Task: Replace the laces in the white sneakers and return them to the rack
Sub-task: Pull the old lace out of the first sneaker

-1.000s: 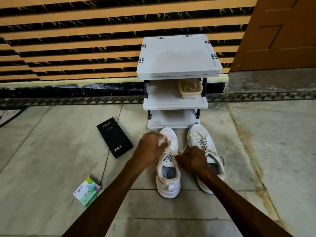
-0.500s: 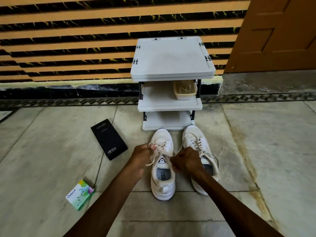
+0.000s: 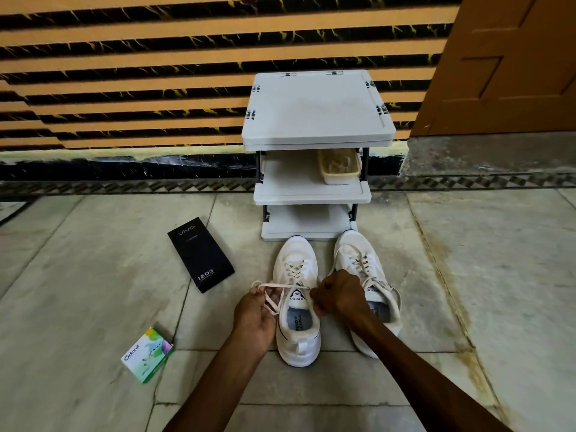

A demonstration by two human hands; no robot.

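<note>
Looping cream lace (image 3: 281,286), apparently untied.

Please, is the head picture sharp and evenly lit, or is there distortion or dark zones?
Head view, focus: sharp, the print on the black vivo box and the thin lace are crisp. Head view, light: soft, no glare or hard shadows, though the left hand and right hand look underexposed. Head view, distortion: the wide lens makes the door edge lean.
</note>
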